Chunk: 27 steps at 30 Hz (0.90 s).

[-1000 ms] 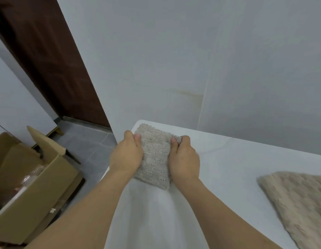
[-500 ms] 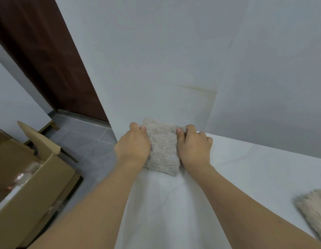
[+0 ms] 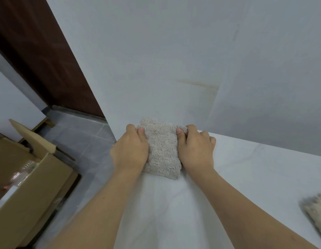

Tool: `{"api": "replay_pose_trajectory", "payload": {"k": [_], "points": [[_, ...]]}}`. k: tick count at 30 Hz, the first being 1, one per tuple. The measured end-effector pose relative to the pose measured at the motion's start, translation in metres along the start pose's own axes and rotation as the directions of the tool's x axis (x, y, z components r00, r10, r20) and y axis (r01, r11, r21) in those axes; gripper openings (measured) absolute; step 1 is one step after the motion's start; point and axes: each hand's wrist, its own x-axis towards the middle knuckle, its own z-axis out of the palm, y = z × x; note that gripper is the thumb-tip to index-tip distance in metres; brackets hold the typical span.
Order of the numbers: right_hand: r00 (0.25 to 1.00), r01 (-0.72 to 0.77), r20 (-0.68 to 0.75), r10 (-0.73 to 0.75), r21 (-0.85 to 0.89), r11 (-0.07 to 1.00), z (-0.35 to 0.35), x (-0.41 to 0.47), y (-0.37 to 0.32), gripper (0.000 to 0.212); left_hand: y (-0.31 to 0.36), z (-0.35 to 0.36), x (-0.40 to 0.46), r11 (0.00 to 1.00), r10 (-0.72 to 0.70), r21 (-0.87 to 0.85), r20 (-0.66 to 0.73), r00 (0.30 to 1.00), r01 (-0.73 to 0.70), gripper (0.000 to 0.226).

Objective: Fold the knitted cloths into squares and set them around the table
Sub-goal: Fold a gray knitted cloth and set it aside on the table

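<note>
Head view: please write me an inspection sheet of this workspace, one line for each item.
Surface: white table, corner set against the wall.
Job's things: folded grey cloth at the far left corner of the table; beige cloth at the right edge of the picture, only partly in view.
Clutter: nothing seen on the table.
Grippers: left hand and right hand grip the folded grey cloth by its two sides, thumbs on top.
Cables: nothing seen.
Surroundings: open cardboard box on the grey tiled floor; brown door; white wall.
</note>
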Motion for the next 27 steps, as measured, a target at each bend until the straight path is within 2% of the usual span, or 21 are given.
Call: {"api": "replay_pose_trajectory", "payload": {"k": [3, 5, 8, 12, 16, 19, 24, 27], "points": [[0.999, 0.033, 0.012, -0.033, 0.031, 0.999, -0.003, 0.000, 0.000, 0.034, -0.003, 0.000, 0.002, 1.000, 0.008, 0.007, 0.026, 1.000, -0.009, 0.030], [0.998, 0.021, 0.051, -0.027, 0.116, 0.993, -0.008, -0.002, -0.003, 0.032, -0.005, -0.003, 0.005, 1.000, -0.004, -0.006, 0.068, 0.998, 0.004, 0.030], [0.995, -0.008, 0.102, -0.015, 0.217, 0.976, -0.017, -0.013, -0.009, 0.029, -0.004, -0.016, 0.000, 0.996, -0.020, -0.088, 0.122, 0.992, 0.031, 0.028], [0.993, -0.026, 0.121, -0.011, 0.294, 0.955, -0.018, -0.057, -0.020, 0.030, -0.028, -0.043, -0.039, 0.987, -0.022, -0.158, 0.126, 0.992, 0.042, 0.028], [0.985, 0.091, 0.128, -0.116, 0.188, 0.978, -0.009, -0.126, -0.032, 0.038, -0.077, -0.065, -0.099, 0.989, -0.127, -0.060, 0.166, 0.978, 0.138, 0.030], [0.983, 0.117, 0.122, -0.135, 0.150, 0.982, -0.004, -0.162, -0.035, 0.047, -0.095, -0.073, -0.132, 0.988, -0.154, -0.007, 0.133, 0.979, 0.156, 0.030], [0.982, 0.178, 0.078, -0.174, -0.043, 0.983, -0.005, -0.197, -0.035, 0.037, -0.111, -0.074, -0.167, 0.981, -0.130, 0.155, 0.071, 0.989, 0.118, 0.027], [0.969, 0.205, 0.162, -0.188, -0.090, 0.975, -0.009, -0.199, -0.041, 0.030, -0.116, -0.066, -0.169, 0.972, -0.077, 0.221, 0.003, 0.997, 0.074, 0.026]]}}
